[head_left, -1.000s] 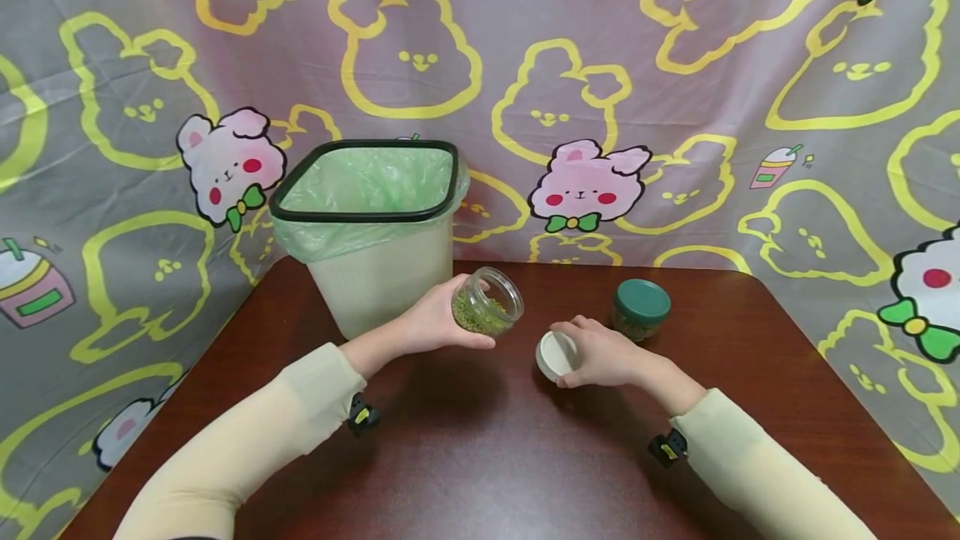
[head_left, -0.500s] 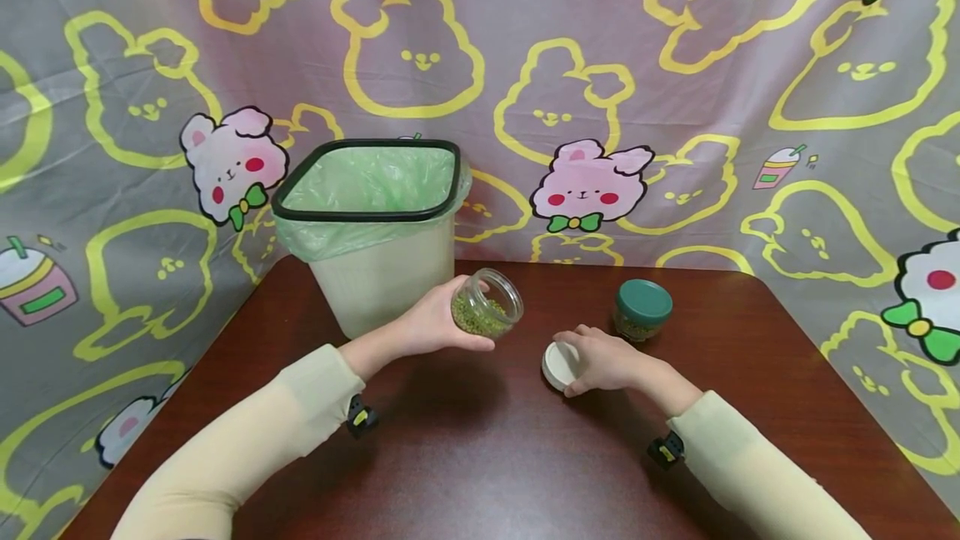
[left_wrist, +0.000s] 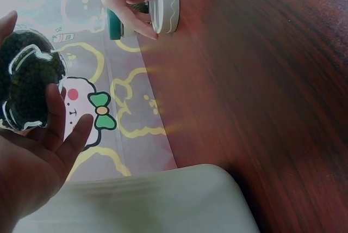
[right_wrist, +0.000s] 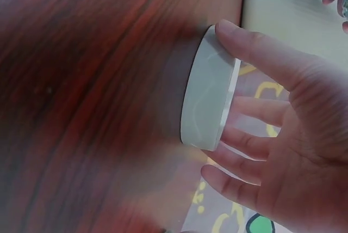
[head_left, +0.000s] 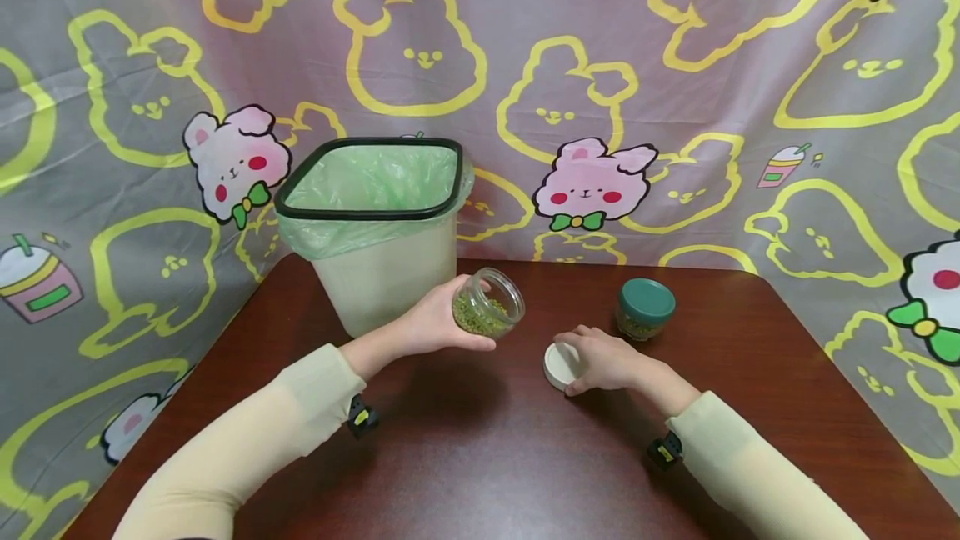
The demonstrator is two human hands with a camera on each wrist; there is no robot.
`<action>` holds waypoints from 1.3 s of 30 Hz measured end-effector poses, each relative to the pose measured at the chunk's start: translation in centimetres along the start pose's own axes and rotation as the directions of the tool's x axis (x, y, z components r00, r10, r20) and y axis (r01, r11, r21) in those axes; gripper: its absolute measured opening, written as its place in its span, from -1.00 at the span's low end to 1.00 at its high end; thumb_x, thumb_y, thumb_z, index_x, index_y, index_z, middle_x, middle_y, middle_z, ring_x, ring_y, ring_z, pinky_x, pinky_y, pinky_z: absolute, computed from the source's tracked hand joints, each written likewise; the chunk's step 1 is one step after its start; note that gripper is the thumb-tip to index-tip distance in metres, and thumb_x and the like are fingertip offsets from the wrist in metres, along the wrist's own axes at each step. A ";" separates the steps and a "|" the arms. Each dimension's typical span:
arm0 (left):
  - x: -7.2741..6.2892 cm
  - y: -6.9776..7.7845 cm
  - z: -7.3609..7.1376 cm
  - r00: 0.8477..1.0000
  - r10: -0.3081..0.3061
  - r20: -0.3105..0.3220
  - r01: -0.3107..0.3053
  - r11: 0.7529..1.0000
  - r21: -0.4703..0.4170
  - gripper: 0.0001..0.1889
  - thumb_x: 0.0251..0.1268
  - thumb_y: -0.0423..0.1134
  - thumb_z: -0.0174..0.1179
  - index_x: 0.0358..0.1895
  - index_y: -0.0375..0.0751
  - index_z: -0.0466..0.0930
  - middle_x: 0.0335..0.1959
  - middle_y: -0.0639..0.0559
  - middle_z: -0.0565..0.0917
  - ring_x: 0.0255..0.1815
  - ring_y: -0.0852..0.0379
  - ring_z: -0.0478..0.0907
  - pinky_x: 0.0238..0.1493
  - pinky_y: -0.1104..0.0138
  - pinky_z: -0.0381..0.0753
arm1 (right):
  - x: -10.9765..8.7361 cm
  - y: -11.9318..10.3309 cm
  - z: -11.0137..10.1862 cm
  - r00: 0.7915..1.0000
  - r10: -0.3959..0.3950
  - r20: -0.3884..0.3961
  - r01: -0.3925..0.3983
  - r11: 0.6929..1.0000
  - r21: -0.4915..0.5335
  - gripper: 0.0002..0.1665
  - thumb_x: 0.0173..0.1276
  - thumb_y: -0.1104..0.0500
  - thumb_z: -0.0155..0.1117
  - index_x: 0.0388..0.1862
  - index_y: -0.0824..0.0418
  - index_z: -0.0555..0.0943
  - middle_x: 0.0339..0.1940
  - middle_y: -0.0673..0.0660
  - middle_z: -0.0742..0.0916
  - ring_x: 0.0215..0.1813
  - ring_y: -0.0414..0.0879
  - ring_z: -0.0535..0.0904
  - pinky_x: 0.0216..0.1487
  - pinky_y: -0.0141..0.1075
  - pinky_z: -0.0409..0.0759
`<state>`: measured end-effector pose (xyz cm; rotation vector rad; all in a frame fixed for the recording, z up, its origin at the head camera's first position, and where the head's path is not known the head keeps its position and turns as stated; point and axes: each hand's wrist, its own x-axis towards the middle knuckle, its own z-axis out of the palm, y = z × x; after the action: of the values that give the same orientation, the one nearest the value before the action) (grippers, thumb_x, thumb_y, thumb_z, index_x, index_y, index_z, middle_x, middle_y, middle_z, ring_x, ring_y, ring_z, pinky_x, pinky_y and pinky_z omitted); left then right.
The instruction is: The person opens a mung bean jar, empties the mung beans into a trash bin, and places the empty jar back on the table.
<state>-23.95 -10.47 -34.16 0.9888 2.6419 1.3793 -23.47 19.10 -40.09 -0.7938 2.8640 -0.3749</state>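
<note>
Evidently gripping the jar [head_left: 484, 317] in the left hand [head_left: 442, 319], clasped round its side, up off the table [head_left: 480, 473], in front of the bin [head_left: 386, 273] and to its right; tilted, uncapped, with mouth turned away from the bin; loaded with loose green grains [head_left: 477, 320], so probably heavier toward the base and apt to spill if tipped further; likely stiff, smooth and perhaps breakable, though impossible to tell glass from plastic; best taken round the body, clear of the mouth; pinching the lid [head_left: 557, 367] in the right hand [head_left: 606, 357], thumb and fingers across its rim, apparently flat on the table, farther right of the bin; likely light, rigid and a little slick; easiest to take by the edge.
</note>
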 end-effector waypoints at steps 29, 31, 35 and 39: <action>-1.6 2.1 -2.9 0.999 0.029 -0.040 -0.028 0.999 0.026 -0.22 -0.28 -0.19 0.61 0.14 -0.25 0.46 -0.06 0.01 0.62 -0.02 0.09 0.52 0.06 0.18 0.47 | 2.1 -3.0 -5.7 0.958 -0.076 -0.277 0.120 0.982 0.145 -0.29 0.31 -0.05 0.34 0.37 0.15 0.38 0.27 0.18 0.47 0.29 0.09 0.40 0.21 0.05 0.43; -1.9 2.3 -3.4 0.998 0.040 -0.046 -0.039 0.998 0.040 -0.22 -0.28 -0.19 0.61 0.14 -0.24 0.46 -0.05 0.00 0.62 -0.01 0.09 0.52 0.07 0.17 0.47 | 2.3 -3.2 -6.2 0.950 -0.092 -0.298 0.138 0.981 0.140 -0.29 0.32 -0.04 0.33 0.38 0.14 0.37 0.28 0.18 0.45 0.30 0.10 0.39 0.22 0.06 0.41; -2.5 2.7 -4.4 0.997 0.052 -0.058 -0.049 0.998 0.048 -0.22 -0.26 -0.21 0.61 0.15 -0.26 0.46 -0.01 -0.02 0.61 0.02 0.08 0.51 0.08 0.15 0.47 | 2.7 -3.8 -7.2 0.929 -0.131 -0.347 0.186 0.974 0.130 -0.28 0.34 -0.04 0.32 0.40 0.14 0.34 0.28 0.16 0.45 0.28 0.07 0.41 0.22 0.04 0.42; -3.4 3.4 -5.5 0.997 0.054 -0.060 -0.051 0.998 0.045 -0.22 -0.25 -0.22 0.61 0.17 -0.26 0.45 -0.01 -0.04 0.62 0.02 0.07 0.52 0.07 0.14 0.48 | 3.3 -4.7 -8.0 0.903 -0.163 -0.397 0.236 0.961 0.144 -0.28 0.34 -0.01 0.32 0.42 0.11 0.31 0.27 0.13 0.44 0.23 0.05 0.44 0.19 0.02 0.44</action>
<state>-20.98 -14.92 -29.24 1.0450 2.7203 1.3896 -25.63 15.02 -31.35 -1.0879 3.0317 -0.9093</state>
